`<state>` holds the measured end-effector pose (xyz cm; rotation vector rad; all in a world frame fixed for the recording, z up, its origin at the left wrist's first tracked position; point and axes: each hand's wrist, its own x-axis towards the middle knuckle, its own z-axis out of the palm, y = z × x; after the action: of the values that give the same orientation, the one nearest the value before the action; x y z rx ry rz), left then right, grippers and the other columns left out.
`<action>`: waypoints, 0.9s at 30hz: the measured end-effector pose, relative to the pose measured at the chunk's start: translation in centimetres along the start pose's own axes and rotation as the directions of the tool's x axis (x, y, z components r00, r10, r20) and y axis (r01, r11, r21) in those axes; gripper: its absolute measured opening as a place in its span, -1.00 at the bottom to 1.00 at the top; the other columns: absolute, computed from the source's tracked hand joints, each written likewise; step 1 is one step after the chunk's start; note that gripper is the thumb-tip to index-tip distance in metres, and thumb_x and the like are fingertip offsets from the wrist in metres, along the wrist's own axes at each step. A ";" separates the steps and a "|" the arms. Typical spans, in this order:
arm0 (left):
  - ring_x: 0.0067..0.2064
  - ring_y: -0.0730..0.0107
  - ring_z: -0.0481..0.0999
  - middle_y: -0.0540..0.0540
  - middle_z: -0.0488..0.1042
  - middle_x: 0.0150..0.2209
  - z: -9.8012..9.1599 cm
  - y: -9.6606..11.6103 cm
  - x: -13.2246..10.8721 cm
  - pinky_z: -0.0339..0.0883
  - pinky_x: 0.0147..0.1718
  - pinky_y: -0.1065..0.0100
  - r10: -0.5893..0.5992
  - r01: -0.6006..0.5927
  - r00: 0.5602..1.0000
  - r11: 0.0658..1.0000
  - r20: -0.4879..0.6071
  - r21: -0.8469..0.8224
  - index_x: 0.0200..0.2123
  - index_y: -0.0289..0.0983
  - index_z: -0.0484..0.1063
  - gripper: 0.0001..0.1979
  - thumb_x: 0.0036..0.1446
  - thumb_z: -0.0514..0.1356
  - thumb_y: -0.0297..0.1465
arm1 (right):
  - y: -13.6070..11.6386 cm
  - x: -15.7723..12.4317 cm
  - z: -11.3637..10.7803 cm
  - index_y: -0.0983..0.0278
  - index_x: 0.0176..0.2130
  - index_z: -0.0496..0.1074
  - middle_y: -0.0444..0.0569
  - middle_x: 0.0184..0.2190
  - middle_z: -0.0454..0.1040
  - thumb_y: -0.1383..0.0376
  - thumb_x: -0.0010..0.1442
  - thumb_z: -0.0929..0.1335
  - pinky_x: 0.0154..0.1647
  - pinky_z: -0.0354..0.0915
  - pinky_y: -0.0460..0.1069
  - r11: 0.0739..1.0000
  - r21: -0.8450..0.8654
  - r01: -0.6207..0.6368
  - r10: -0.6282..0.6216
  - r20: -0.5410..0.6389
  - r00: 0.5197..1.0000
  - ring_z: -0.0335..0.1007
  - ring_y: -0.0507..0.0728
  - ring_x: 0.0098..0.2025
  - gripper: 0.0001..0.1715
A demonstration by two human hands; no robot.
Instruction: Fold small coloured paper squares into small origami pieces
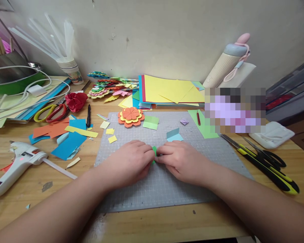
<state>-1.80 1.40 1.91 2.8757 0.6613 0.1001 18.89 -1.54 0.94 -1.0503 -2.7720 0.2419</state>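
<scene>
Both my hands rest on the grey cutting mat [131, 194], fingertips meeting over a small green paper piece [154, 151]. My left hand [131, 161] pinches its left side with curled fingers. My right hand [178, 158] pinches its right side. Most of the green piece is hidden between my fingers. Just beyond my hands lie a folded light blue paper [174, 134], a folded light green paper [150, 122] and an orange and yellow layered paper flower [131, 116].
A white glue gun [17, 165] lies at the left, near blue and orange scraps [66, 138]. Scissors [267, 157] and a yellow-black cutter [271, 170] lie at the right. Stacked coloured sheets [172, 91], paper flowers [103, 88] and a cup of glue sticks [72, 72] stand at the back.
</scene>
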 end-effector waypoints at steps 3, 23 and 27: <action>-0.26 0.28 0.42 -0.07 0.45 -0.33 0.1 -0.2 -0.1 0.31 -0.21 0.24 0.028 -0.028 0.999 1.000 -0.016 0.008 -0.33 -0.29 0.38 -0.92 0.13 0.09 -0.49 | 0.1 0.0 0.0 0.29 -0.29 0.53 -0.02 -0.37 0.48 0.46 0.22 0.20 -0.32 0.15 0.04 1.000 -0.004 0.016 -0.016 -0.010 1.000 0.30 0.13 -0.34 -0.67; -0.24 0.32 0.43 0.00 0.45 -0.35 0.0 -0.7 0.1 0.22 -0.14 0.24 -0.147 0.147 0.989 0.969 0.015 -0.199 -0.35 -0.24 0.44 -0.88 0.04 0.14 -0.51 | 0.3 -0.1 0.2 0.29 -0.15 0.52 0.05 -0.22 0.52 0.44 0.25 0.22 -0.14 0.30 0.08 0.993 0.067 0.101 -0.097 -0.065 0.993 0.38 0.15 -0.17 -0.69; -0.23 0.32 0.42 -0.01 0.45 -0.35 0.2 -1.1 0.3 0.18 -0.12 0.21 -0.280 0.276 0.959 0.909 0.033 -0.313 -0.42 -0.23 0.47 -0.87 0.14 0.17 -0.35 | 0.4 -0.3 0.2 0.29 -0.14 0.52 0.07 -0.21 0.53 0.44 0.26 0.22 -0.13 0.30 0.08 0.992 0.060 0.111 -0.107 -0.069 0.992 0.39 0.15 -0.15 -0.68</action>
<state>-1.98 2.44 1.54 2.4513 0.9560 0.1667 19.27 -1.45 0.67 -0.8732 -2.7326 0.2742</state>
